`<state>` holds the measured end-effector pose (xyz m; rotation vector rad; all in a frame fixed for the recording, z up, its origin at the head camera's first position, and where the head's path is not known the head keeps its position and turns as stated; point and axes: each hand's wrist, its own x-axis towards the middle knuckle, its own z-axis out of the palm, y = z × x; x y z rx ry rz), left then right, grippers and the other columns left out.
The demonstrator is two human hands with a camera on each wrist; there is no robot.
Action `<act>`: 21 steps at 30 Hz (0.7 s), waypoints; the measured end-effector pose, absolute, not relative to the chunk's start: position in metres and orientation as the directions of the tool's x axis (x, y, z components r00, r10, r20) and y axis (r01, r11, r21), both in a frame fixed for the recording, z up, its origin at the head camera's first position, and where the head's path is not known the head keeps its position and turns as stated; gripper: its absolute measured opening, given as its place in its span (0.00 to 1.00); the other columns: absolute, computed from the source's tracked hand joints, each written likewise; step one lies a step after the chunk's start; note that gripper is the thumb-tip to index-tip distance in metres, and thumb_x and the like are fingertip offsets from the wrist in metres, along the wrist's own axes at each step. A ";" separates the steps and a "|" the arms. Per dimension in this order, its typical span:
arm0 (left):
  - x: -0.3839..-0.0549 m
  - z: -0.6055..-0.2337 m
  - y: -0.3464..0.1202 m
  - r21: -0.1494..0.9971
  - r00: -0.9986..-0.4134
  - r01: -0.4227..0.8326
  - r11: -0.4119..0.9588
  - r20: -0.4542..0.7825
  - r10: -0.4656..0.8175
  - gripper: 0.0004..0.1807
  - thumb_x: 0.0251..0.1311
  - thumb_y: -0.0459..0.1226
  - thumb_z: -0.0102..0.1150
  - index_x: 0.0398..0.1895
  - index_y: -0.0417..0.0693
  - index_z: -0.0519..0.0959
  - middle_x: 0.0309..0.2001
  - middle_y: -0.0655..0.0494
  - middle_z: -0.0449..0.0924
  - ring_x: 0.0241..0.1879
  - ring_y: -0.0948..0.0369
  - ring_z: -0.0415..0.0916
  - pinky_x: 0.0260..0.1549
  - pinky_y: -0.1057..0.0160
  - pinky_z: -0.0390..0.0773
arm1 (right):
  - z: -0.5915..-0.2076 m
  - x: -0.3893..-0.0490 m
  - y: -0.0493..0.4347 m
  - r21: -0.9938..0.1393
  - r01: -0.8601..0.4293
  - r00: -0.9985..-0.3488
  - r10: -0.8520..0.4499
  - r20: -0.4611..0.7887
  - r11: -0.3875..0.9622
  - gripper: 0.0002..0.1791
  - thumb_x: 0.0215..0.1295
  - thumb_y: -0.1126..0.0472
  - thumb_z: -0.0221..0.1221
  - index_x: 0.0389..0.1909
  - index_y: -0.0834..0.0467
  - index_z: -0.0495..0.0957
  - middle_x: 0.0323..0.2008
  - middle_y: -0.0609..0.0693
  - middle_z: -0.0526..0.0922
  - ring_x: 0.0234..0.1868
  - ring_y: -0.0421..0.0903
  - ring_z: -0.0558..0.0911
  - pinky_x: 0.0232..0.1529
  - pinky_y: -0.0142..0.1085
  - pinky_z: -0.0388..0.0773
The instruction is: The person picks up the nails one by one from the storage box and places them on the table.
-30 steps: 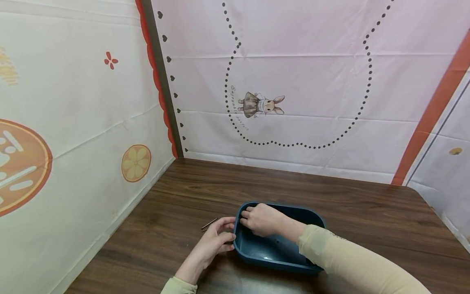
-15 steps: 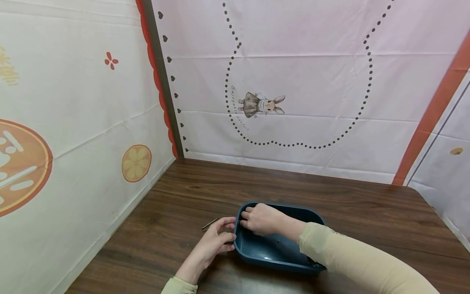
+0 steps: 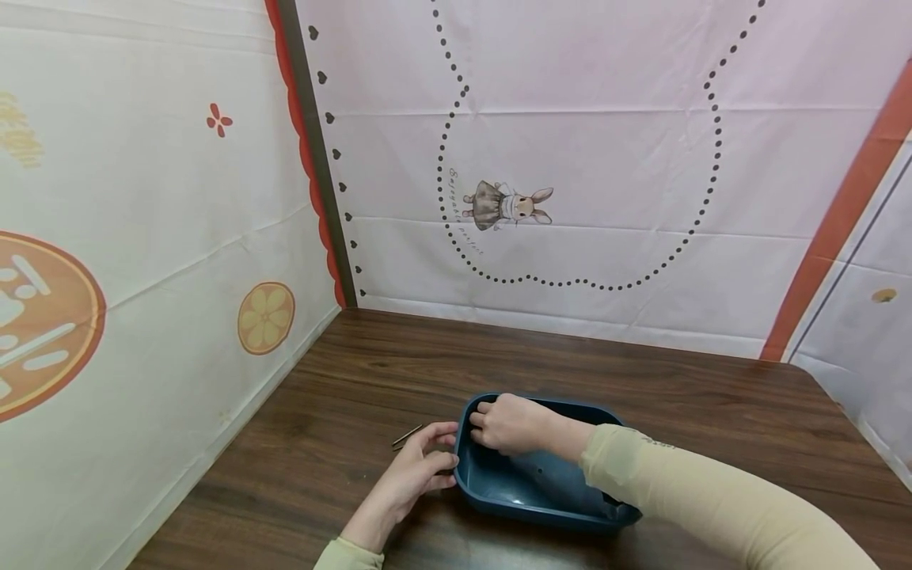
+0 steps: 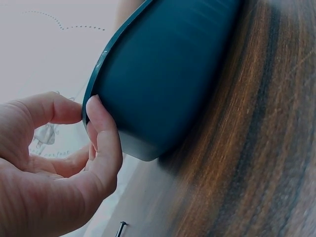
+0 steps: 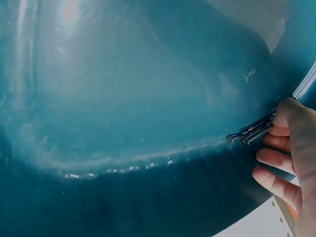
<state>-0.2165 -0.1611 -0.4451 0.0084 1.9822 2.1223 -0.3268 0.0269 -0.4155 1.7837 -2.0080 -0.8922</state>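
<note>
A dark blue plastic bin [image 3: 527, 483] stands on the wooden table. My left hand [image 3: 413, 471] holds its left end; in the left wrist view, a curled finger lies against the outer wall [image 4: 168, 74] and another digit meets the rim. Inside the bin, my right hand [image 3: 509, 423] is down at the left end. Between its thumb and forefinger it pinches several thin metal nails [image 5: 254, 131], their heads pointing out over the bin floor. Other nails [image 3: 406, 435] lie on the table just beyond my left hand, one head [image 4: 122, 224] showing at the bottom of the left wrist view.
The brown wood-grain table [image 3: 399, 356] reaches back to a printed cloth [image 3: 584, 174] hung behind it. Another printed cloth [image 3: 171, 237] hangs along the left edge. My right sleeve [image 3: 684, 483] crosses over the bin's right end.
Both hands keep nearly the same place. My right forearm has swung slightly to the right, showing a little more of the bin's right end.
</note>
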 end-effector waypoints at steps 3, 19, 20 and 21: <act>-0.217 -0.445 -0.161 0.984 -0.972 -0.168 -0.057 -0.156 0.175 0.32 0.59 0.30 0.54 0.69 0.36 0.63 0.56 0.44 0.67 0.37 0.64 0.75 0.33 0.68 0.81 | -0.413 -0.326 0.027 0.631 -0.776 -0.173 -0.969 -0.178 0.023 0.15 0.66 0.43 0.59 0.49 0.42 0.78 0.45 0.40 0.82 0.41 0.36 0.79 0.31 0.25 0.76; -0.216 -0.445 -0.160 0.985 -0.974 -0.159 -0.064 -0.146 0.176 0.33 0.59 0.30 0.54 0.69 0.35 0.62 0.56 0.44 0.66 0.37 0.62 0.77 0.32 0.69 0.81 | -0.394 -0.320 0.033 0.658 -0.752 -0.182 -0.971 -0.153 0.038 0.11 0.71 0.46 0.55 0.48 0.42 0.79 0.46 0.41 0.82 0.41 0.37 0.79 0.30 0.26 0.77; -0.215 -0.445 -0.160 0.985 -0.974 -0.159 -0.063 -0.146 0.176 0.32 0.59 0.30 0.54 0.69 0.35 0.62 0.56 0.44 0.66 0.36 0.62 0.77 0.32 0.69 0.81 | -0.393 -0.320 0.034 0.664 -0.747 -0.180 -0.973 -0.143 0.041 0.11 0.71 0.46 0.54 0.48 0.42 0.79 0.45 0.40 0.82 0.41 0.37 0.79 0.30 0.26 0.77; -0.215 -0.444 -0.160 0.986 -0.974 -0.157 -0.063 -0.144 0.176 0.32 0.59 0.30 0.54 0.69 0.35 0.62 0.56 0.43 0.66 0.36 0.62 0.76 0.32 0.69 0.81 | -0.392 -0.319 0.034 0.670 -0.741 -0.179 -0.975 -0.131 0.046 0.11 0.71 0.46 0.54 0.48 0.42 0.79 0.45 0.40 0.82 0.41 0.37 0.79 0.31 0.27 0.78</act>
